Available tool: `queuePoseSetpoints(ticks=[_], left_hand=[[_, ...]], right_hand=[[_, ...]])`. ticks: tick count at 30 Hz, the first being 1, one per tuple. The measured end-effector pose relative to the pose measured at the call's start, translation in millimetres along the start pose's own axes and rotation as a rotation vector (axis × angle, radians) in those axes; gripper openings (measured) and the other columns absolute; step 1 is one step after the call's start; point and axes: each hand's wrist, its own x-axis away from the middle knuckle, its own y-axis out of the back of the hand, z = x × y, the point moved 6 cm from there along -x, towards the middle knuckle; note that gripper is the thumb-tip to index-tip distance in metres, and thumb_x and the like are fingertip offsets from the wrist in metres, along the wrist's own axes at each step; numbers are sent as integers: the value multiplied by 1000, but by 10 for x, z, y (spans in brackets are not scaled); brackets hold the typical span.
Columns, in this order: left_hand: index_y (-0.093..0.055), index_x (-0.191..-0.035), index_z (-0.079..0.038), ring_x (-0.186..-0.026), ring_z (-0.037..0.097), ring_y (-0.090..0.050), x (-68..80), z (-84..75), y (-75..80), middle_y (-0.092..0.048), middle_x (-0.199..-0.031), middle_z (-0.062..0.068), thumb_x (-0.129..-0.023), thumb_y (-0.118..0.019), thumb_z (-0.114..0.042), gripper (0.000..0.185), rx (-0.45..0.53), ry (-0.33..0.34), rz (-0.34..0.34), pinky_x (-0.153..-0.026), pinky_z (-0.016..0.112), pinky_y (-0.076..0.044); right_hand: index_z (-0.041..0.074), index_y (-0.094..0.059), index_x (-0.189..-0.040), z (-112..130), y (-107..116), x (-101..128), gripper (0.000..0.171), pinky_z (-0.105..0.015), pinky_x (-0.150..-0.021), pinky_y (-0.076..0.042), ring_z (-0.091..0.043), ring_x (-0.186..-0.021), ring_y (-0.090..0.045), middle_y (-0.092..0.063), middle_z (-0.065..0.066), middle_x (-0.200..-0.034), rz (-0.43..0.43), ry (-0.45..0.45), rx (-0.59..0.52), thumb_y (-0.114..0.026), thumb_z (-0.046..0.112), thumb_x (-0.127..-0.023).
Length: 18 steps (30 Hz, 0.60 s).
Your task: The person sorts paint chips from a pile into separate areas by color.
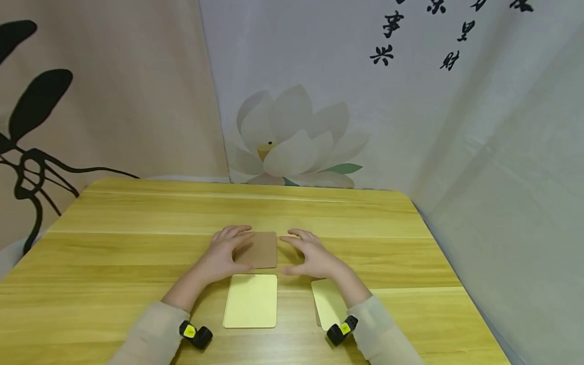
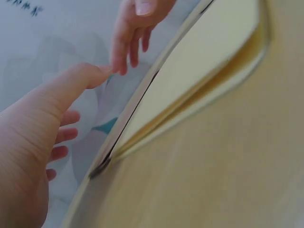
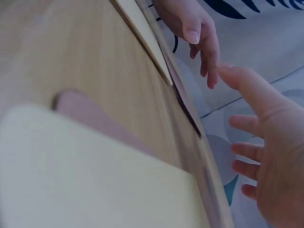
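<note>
A brown square board (image 1: 262, 251) with rounded corners lies flat near the middle of the table. My left hand (image 1: 226, 252) is over its left side, fingers spread and gently curved, gripping nothing. To the board's right, my right hand (image 1: 312, 257) faces the left one, thumb and fingers apart with nothing between them. Nearer to me lie thin cream square boards (image 1: 252, 301), stacked with a narrow gap at one edge in the left wrist view. Under my right forearm, another cream board (image 3: 95, 175) lies askew on a brown one (image 3: 92, 114).
The yellow wood-grain table (image 1: 114, 243) has rounded far corners. A printed cloth (image 1: 365, 116) with a lotus and dark characters hangs behind it. Small black devices with yellow labels, such as the left wrist camera (image 1: 196, 334), sit at both beige cuffs.
</note>
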Motion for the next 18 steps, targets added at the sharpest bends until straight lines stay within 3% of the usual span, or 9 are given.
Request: queuePoseSetpoints(ticks=[8, 18], left_hand=[[-51, -137, -3, -132, 33, -32, -34, -304, -66, -43, -142, 10, -69, -83, -42, 84, -6, -19, -21, -105, 61, -17], [-51, -137, -3, -130, 34, -34, -10, -589, -257, -44, -142, 11, -68, -83, -45, 87, 45, -28, -8, -102, 67, -17]], right_hand=[[16, -40, -147, -24, 47, 232, 84, -60, -104, -23, -33, -138, -20, -25, -12, -154, -26, 27, -15, -74, 49, -79], [16, -42, -146, -137, 111, 600, 84, -63, -101, -26, -35, -137, -21, -27, -12, -153, -46, 17, -41, -79, 41, -76]])
